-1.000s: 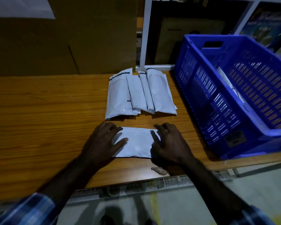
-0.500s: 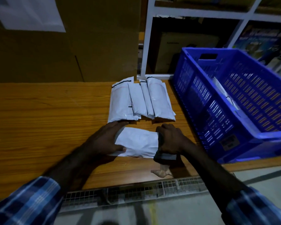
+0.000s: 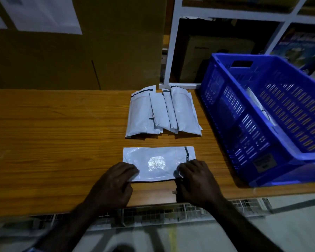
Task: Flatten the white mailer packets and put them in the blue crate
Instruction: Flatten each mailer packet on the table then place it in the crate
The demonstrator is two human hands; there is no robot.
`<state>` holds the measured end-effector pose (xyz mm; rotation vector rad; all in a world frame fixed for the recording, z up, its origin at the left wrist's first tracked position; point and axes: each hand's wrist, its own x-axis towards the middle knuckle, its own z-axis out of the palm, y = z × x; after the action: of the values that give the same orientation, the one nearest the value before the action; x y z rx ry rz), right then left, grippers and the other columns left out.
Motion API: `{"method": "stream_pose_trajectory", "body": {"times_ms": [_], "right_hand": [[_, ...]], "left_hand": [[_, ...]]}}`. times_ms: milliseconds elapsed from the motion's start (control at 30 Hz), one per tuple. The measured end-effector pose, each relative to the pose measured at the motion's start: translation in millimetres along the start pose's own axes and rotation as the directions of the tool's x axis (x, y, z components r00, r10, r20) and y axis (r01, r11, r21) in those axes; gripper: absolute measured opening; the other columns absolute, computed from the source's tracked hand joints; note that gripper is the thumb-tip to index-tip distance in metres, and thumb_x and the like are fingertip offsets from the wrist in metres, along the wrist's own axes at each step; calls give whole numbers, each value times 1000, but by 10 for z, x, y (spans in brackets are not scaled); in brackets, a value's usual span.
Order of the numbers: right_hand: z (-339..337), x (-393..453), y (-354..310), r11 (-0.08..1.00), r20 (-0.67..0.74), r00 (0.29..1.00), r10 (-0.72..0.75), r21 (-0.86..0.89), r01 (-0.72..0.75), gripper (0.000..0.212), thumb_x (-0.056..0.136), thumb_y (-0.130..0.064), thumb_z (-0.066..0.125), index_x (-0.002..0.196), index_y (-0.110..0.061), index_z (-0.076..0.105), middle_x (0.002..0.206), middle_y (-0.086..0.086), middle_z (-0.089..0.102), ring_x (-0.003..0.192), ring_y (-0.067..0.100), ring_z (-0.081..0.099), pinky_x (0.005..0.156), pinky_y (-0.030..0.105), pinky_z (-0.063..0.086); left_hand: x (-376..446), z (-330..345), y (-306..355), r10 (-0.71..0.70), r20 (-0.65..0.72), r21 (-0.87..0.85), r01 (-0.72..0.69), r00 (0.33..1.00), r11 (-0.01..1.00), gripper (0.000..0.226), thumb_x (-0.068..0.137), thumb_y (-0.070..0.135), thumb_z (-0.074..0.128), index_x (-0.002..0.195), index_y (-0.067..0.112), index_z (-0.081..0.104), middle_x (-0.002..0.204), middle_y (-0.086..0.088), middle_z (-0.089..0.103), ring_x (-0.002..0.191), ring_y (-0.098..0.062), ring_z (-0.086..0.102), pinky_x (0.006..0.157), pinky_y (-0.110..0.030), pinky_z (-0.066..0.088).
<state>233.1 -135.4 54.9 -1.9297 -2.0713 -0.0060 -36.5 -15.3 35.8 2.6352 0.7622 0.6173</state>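
One white mailer packet lies spread flat on the wooden table, its black-striped flap end to the right. My left hand holds its near-left corner with bent fingers. Its near-right corner, slightly lifted, is pinched by my right hand. Behind it is a pile of several folded white mailer packets, overlapping one another. The blue crate stands at the right on the table, with white packets lying inside it.
A large cardboard box stands against the table's back edge at left. White shelving rises behind the pile and crate. A wire mesh tray runs under the table's front edge. A small beige scrap sits by my right hand.
The packet was held bunched between my hands; now it lies unfolded and wider on the table, and both hands have drawn back to its near corners.
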Motion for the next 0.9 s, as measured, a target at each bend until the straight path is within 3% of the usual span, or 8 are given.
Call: {"method": "stream_pose_trajectory", "body": {"times_ms": [100, 167, 233, 367, 500, 700, 833, 900], "right_hand": [[78, 99, -170, 998, -50, 998, 43, 44, -41, 17, 84, -25, 55, 93, -15, 64, 99, 1, 66, 93, 23, 58, 82, 37, 44], [179, 271, -319, 999, -67, 998, 22, 28, -20, 30, 95, -26, 45, 109, -7, 64, 118, 12, 65, 107, 28, 59, 95, 40, 45], [327, 420, -456, 1000, -43, 999, -3, 18, 4, 42, 101, -23, 38, 131, 2, 54, 139, 21, 54, 129, 34, 49, 111, 46, 36], [585, 577, -572, 998, -1, 998, -59, 27, 59, 56, 91, -10, 54, 140, 13, 42, 147, 32, 40, 142, 43, 34, 115, 55, 29], [680, 543, -558, 998, -84, 995, -49, 38, 53, 49, 103, -16, 44, 147, 6, 38, 156, 22, 31, 149, 32, 21, 120, 50, 22], [788, 552, -502, 1000, -50, 998, -24, -17, 23, 51, 104, -23, 36, 150, -1, 34, 159, 17, 27, 151, 26, 16, 120, 48, 20], [798, 580, -488, 999, -25, 999, -33, -11, 32, 51, 103, -24, 36, 147, 0, 40, 156, 18, 33, 149, 27, 24, 120, 49, 22], [755, 593, -488, 999, -5, 1000, -30, 34, 31, 50, 104, -24, 35, 148, -1, 40, 156, 17, 34, 149, 27, 24, 121, 48, 20]], "left_hand": [[-3, 65, 99, -79, -3, -29, 79, 997, 996, 55, 78, 22, 50, 129, 5, 61, 135, -8, 57, 129, -21, 47, 112, -25, 30], [79, 162, 135, -160, -18, 3, 160, 987, 987, 56, 92, 33, 42, 141, 7, 48, 151, -7, 41, 142, -18, 31, 118, -24, 18], [185, 283, 148, -243, -22, 21, 244, 970, 970, 61, 100, 45, 23, 151, 12, 30, 160, -1, 19, 149, -14, 12, 120, -26, 8], [274, 492, 81, -288, 41, 61, 286, 957, 956, 67, 96, 54, -6, 153, 19, 3, 161, 4, -4, 149, -9, -7, 120, -25, -6], [248, 542, 46, -287, 42, 124, 280, 957, 952, 60, 102, 42, 9, 154, 13, 9, 162, -1, 5, 150, -12, 1, 120, -29, 0], [273, 523, 68, -295, 53, 216, 277, 954, 936, 55, 102, 30, 26, 150, 4, 28, 157, -11, 28, 146, -23, 22, 116, -34, 10], [293, 516, 72, -292, 58, 282, 265, 955, 922, 56, 100, 30, 25, 149, 3, 33, 155, -12, 31, 145, -25, 27, 116, -35, 12], [311, 495, 85, -282, 52, 275, 257, 958, 926, 61, 100, 36, 14, 151, 4, 24, 158, -9, 18, 148, -23, 19, 121, -34, 3]]}}
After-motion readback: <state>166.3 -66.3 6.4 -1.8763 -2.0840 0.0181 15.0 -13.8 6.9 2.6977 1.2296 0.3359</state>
